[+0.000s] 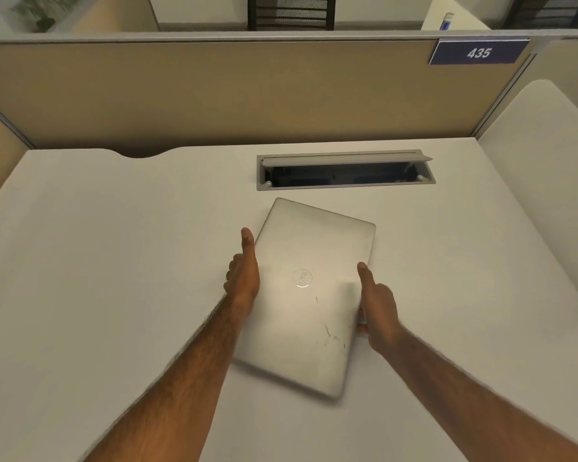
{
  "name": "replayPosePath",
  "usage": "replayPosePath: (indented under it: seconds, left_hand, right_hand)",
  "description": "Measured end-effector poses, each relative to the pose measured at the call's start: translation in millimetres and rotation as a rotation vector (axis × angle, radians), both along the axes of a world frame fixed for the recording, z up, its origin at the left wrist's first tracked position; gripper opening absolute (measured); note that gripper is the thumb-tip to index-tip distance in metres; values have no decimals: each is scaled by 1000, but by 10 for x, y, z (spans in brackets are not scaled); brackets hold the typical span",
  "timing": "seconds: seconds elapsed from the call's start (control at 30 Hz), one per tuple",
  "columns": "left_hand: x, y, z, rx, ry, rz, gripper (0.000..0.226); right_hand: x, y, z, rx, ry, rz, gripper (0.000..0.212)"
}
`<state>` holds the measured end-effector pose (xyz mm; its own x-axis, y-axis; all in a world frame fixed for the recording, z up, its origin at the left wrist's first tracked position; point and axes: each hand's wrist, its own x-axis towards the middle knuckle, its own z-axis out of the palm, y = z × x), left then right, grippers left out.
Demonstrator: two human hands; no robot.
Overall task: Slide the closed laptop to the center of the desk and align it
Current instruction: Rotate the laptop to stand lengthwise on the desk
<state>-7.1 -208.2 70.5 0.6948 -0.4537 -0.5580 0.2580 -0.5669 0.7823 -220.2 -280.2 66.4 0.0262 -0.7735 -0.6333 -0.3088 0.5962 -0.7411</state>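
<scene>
A closed silver laptop (309,295) with a round logo on its lid lies on the white desk (114,261), turned so its long sides run away from me and skewed a little clockwise. My left hand (244,275) grips its left long edge, thumb on top along the edge and fingers curled under. My right hand (376,308) holds the right long edge, thumb resting on the lid and fingers wrapped around the side. The near corner of the laptop looks blurred.
A grey cable tray with its flap open (344,170) is set into the desk just beyond the laptop. A tan partition (214,95) with a blue "435" sign (478,52) stands behind. A white side panel (544,181) rises at the right.
</scene>
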Motion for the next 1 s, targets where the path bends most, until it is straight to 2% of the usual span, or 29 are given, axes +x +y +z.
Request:
replayPosePath:
  seconds: [0.37,0.63,0.77,1.0]
  left_hand:
    - [-254,24,-106,56,-28,159,104]
    - [-397,-14,-94,136,-99,163,108]
    - [-435,-38,-105,226,-180,129,101]
    - [-469,-77,-205,284,-249,122,86]
  right_hand:
    - [37,-446,-84,-94,136,162,63]
    - [83,-568,-68,-129,218,214,62]
    - [105,-587,-125,-122,236,218,63]
    - [143,-592,-192,-94,248,184,93]
